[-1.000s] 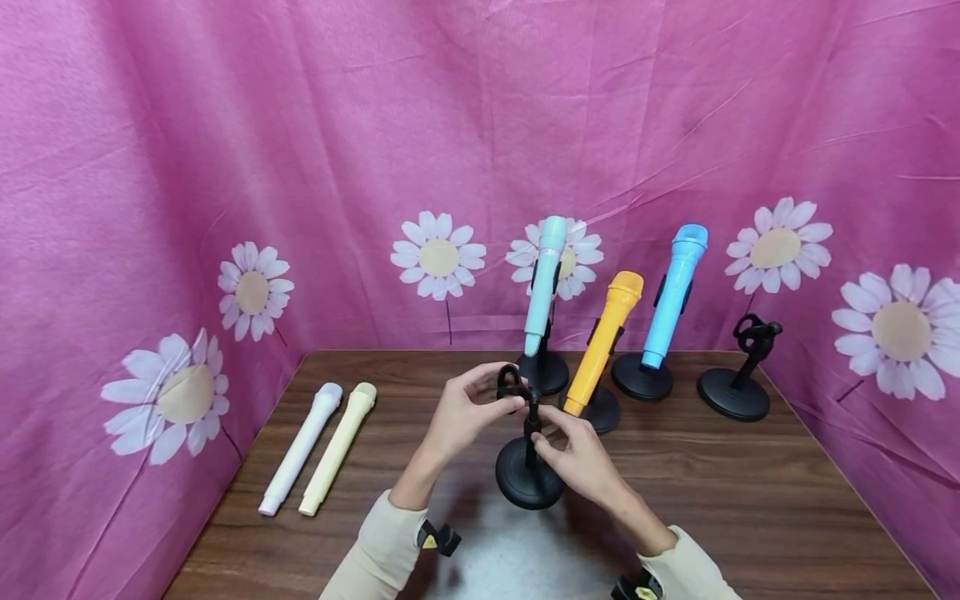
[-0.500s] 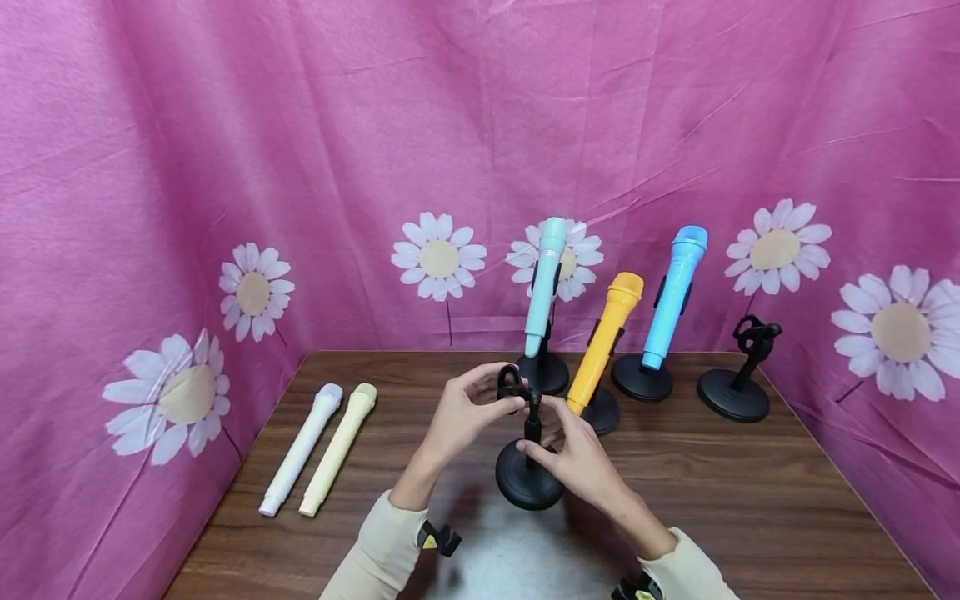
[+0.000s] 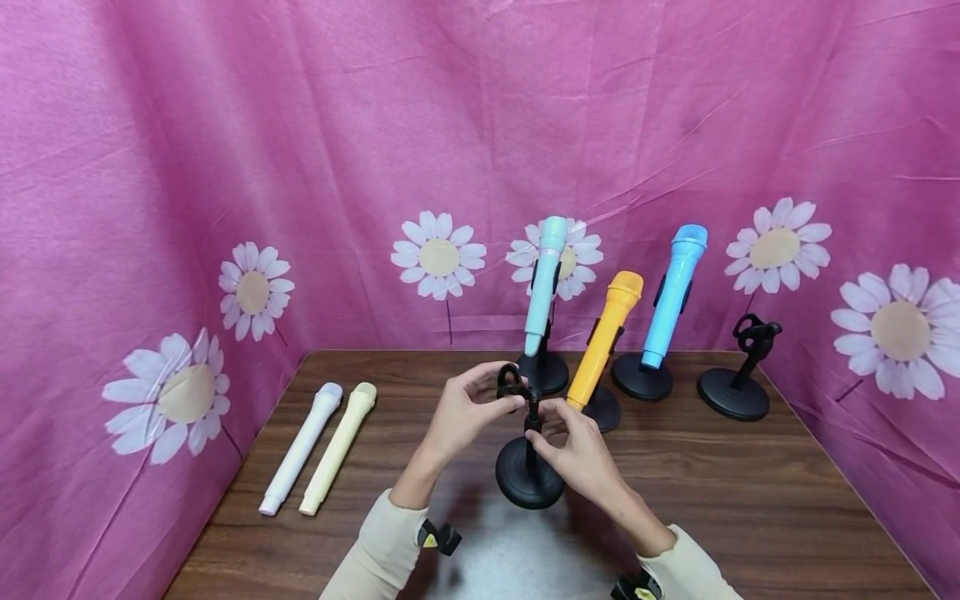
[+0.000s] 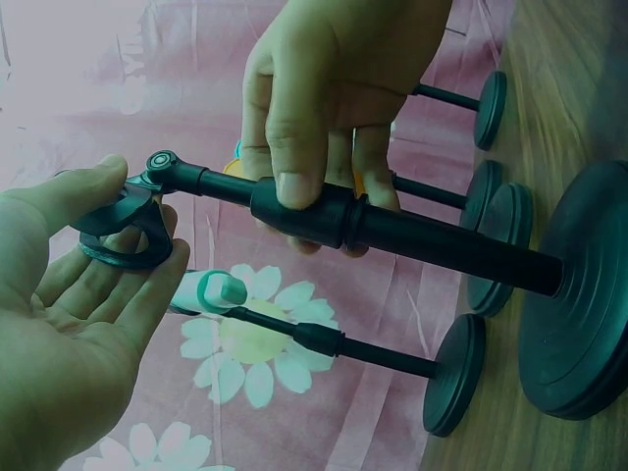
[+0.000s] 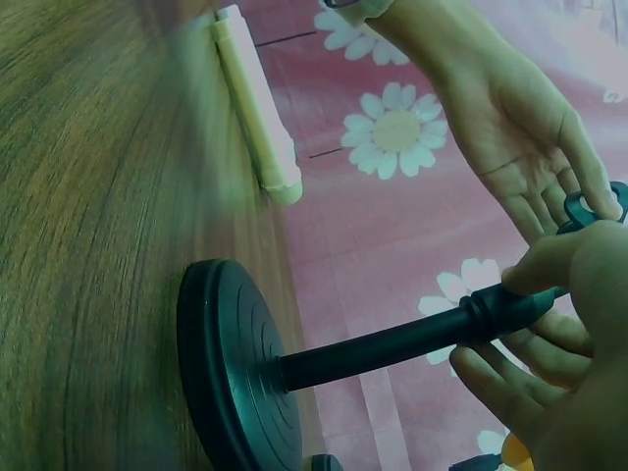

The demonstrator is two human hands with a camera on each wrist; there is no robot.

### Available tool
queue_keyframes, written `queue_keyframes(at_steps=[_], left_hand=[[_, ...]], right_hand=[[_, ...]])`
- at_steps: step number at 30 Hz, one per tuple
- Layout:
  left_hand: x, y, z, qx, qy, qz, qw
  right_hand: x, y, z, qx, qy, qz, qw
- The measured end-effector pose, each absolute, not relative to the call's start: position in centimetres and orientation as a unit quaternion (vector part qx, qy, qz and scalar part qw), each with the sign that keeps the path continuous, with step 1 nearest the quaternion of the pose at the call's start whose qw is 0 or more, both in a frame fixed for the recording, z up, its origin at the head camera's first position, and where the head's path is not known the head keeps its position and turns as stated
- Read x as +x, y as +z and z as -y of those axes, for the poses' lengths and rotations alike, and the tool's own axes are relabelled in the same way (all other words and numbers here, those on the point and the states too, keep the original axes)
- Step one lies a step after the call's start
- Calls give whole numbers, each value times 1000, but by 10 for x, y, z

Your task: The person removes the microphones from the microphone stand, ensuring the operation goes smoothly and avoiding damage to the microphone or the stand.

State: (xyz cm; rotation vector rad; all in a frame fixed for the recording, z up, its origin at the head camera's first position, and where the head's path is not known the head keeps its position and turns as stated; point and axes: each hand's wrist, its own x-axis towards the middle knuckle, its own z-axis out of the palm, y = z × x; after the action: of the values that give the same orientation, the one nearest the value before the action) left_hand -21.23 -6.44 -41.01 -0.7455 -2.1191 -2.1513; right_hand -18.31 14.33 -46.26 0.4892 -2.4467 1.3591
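Observation:
A black desktop microphone stand (image 3: 525, 483) stands upright on its round base, in front of the person. The left hand (image 3: 461, 417) pinches the ring-shaped clip (image 4: 128, 235) at its top between thumb and fingers. On the pole, the right hand (image 3: 583, 454) holds the thick collar (image 4: 304, 211), thumb on one side and fingers behind, as the left wrist view shows. The round base (image 5: 240, 363) rests on the table in the right wrist view. Nothing sits in the clip.
Mint (image 3: 546, 279), orange (image 3: 606, 337) and blue (image 3: 675, 296) microphones stand in black stands behind the hands. Another stand (image 3: 738, 392), its clip without a microphone, is at back right. White (image 3: 300, 450) and cream (image 3: 337, 450) microphones lie at left. A pink curtain (image 3: 360, 125) encloses the wooden table (image 3: 720, 500).
The right thumb and fingers spread off the collar half a second ago and are back on it now. The left hand and the stand have stayed in place.

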Motion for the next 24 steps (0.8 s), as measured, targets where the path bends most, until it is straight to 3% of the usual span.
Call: queue_keyframes(at_steps=[12, 24], left_hand=[[-212, -409, 64, -243, -692, 680, 19], [-212, -410, 65, -242, -689, 682, 20]], right_hand=[[-183, -462, -146, 202, 473, 850, 118], [-182, -462, -143, 158, 522, 831, 105]])
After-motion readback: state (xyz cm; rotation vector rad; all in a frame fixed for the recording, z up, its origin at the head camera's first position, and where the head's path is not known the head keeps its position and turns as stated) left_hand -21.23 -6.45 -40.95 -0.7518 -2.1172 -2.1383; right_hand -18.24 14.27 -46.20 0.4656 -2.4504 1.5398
